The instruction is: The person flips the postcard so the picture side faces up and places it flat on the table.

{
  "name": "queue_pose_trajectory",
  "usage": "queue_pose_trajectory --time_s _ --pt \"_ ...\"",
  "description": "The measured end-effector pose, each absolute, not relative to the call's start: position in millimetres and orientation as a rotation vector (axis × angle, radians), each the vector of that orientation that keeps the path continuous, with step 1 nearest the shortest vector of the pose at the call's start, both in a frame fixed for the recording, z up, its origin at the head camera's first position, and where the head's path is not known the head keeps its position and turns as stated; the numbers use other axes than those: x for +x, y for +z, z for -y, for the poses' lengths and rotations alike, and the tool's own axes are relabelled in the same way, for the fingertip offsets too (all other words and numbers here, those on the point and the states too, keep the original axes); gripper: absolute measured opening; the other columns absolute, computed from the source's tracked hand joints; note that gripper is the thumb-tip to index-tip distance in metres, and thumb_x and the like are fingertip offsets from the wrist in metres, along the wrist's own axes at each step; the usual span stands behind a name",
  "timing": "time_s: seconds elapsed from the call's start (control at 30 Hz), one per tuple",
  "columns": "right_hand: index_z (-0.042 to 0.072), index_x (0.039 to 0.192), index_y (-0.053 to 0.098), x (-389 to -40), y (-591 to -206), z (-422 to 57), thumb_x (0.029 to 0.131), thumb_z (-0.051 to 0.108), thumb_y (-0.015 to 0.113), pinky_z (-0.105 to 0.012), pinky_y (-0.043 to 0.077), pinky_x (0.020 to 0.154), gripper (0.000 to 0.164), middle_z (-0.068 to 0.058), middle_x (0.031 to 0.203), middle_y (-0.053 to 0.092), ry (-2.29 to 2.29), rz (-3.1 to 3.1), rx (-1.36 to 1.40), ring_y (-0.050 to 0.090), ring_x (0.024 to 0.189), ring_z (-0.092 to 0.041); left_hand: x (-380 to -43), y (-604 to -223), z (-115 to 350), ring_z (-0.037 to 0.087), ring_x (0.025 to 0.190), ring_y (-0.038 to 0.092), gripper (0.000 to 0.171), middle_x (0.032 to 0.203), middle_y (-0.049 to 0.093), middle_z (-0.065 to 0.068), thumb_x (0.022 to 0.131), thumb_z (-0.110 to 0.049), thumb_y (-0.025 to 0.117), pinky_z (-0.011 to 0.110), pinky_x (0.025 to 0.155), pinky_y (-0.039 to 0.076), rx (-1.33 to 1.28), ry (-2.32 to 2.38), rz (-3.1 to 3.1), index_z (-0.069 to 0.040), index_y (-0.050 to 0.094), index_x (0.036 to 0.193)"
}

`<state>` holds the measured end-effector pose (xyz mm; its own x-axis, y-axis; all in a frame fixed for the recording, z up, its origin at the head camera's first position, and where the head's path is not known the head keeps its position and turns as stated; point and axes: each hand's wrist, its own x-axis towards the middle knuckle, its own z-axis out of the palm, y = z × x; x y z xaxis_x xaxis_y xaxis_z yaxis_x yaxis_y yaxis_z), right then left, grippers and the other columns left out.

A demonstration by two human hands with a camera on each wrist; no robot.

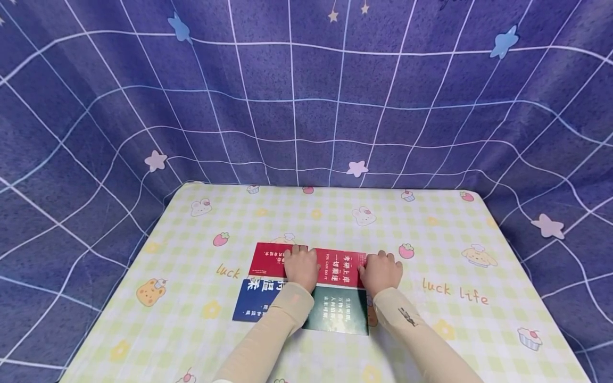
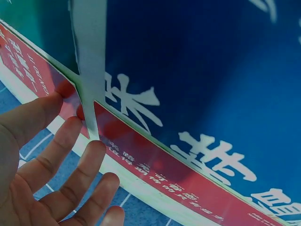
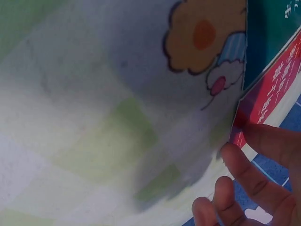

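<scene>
Four printed paper cards lie in a two-by-two block. A red card with white lettering (image 1: 330, 274) sits between my hands. At its left edge is my left hand (image 1: 303, 266), with thumb and index fingertip at the edge in the left wrist view. My right hand (image 1: 381, 273) pinches the opposite edge, near a corner, between thumb and index finger. Closer to me lies a dark green card (image 1: 337, 316). Left of my left hand are another red card (image 1: 264, 260) and a blue card (image 1: 246, 307), both partly covered by my hand and sleeve.
The table bears a pale green checked cloth (image 1: 182, 266) with printed animals, strawberries and lettering. Blue curtain fabric (image 1: 306, 122) with white lines and stars hangs behind it and along both sides. A narrow strip of cloth shows between the cards.
</scene>
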<state>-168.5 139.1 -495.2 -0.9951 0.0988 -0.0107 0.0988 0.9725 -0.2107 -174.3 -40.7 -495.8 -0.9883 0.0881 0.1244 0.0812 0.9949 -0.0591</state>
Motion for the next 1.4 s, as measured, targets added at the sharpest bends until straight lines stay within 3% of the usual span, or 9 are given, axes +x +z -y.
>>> queue_pose_trajectory --time_s 0.43,1.03,1.4 --pt "0.007 0.094 0.077 -169.5 -495.4 -140.5 0.09 0.032 0.078 -0.048 0.048 0.08 0.025 -0.01 0.085 0.062 -0.336 -3.121 0.114 0.055 0.082 -0.029 -171.1 -493.3 38.8 0.027 0.11 0.061 0.045 0.115 0.071 0.01 0.084 -0.039 0.082 0.046 0.097 0.049 -0.118 0.092 3.032 -0.014 0.074 0.12" --pt "0.007 0.101 0.078 -169.4 -495.8 -140.8 0.089 0.033 0.08 -0.046 0.048 0.079 0.029 -0.011 0.085 0.063 -0.334 -3.125 0.096 0.056 0.083 -0.029 -171.2 -492.8 36.2 0.026 0.108 0.06 0.052 0.114 0.071 0.011 0.075 -0.032 0.088 0.043 0.097 0.048 -0.113 0.164 3.043 -0.014 0.074 0.121" --pt "0.008 0.095 0.077 -168.6 -498.5 -148.4 0.09 0.035 0.078 -0.045 0.046 0.077 0.027 -0.007 0.082 0.059 -0.355 -3.113 0.042 0.054 0.079 -0.026 -168.1 -492.8 37.2 0.025 0.105 0.062 0.039 0.111 0.072 0.01 0.086 -0.037 0.08 0.043 0.094 0.05 -0.14 0.098 2.994 -0.014 0.076 0.117"
